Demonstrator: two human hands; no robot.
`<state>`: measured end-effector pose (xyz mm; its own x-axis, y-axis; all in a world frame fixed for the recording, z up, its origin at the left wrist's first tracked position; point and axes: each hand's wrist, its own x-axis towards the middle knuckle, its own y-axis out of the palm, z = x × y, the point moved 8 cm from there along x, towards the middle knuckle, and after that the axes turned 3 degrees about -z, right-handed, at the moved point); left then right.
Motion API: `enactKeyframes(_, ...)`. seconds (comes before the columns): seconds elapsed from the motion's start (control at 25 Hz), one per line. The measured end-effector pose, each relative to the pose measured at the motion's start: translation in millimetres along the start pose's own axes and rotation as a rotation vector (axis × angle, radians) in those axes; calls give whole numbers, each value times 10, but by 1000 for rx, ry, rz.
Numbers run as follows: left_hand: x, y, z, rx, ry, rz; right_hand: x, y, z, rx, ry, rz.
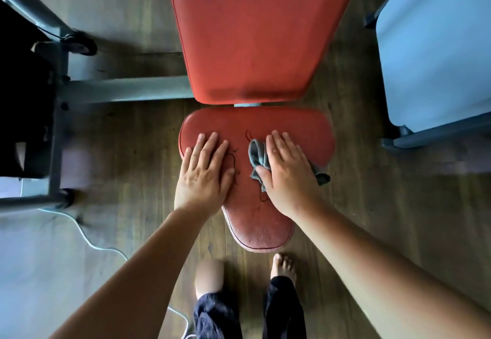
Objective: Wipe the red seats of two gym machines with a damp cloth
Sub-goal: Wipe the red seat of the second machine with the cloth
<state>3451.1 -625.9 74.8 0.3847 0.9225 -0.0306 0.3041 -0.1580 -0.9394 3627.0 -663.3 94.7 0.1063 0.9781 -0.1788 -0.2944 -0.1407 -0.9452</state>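
A red padded seat (297,123) of a gym bench lies below me, wide at the far end and narrow towards my feet. Beyond it rises the bench's long red back pad (255,35). My left hand (204,174) rests flat on the seat's left side, fingers straight. Flat on the seat's middle, my right hand (287,171) presses a crumpled grey cloth (257,155) with straight fingers. The cloth shows to the left of my fingers and again at the seat's right edge. Dark loose threads lie on the seat between my hands.
A grey metal machine frame (127,90) and a black block stand at the left. A pale blue padded bench (435,46) on a dark frame stands at the right. A white cable (87,237) trails over the wooden floor at the lower left. My bare feet stand just before the seat.
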Motion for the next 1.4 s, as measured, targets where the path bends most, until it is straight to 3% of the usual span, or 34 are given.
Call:
enactKeyframes(0.12,6,-19,-4,14,-6,3,-5,6,-82,267,434,51)
enactKeyframes(0.2,12,-26,-13,22,-9,25,-39,-57,-85,347,441,89)
enactKeyframes(0.32,33,-36,-7,24,-22,58,-36,-299,53,139,-59,22)
enactKeyframes(0.4,39,-37,0,27,-20,68,-8,-214,75,-65,-395,148)
enactKeyframes(0.48,36,-37,3,33,-14,57,53,-69,41,-143,-505,217)
enactKeyframes(0.64,4,-25,-12,49,6,2,-46,85,85,-104,-243,127)
enactKeyframes(0.96,-2,49,4,82,21,-20,806,61,155,-159,-56,71)
enactKeyframes(1.16,-7,44,14,67,19,-21,-274,128,204,-122,-200,127)
enactKeyframes(1.32,-11,59,19,62,25,-52,917,29,114,-203,-49,39)
enactKeyframes(1.4,-6,59,11,55,17,-44,1038,52,79,-207,9,52)
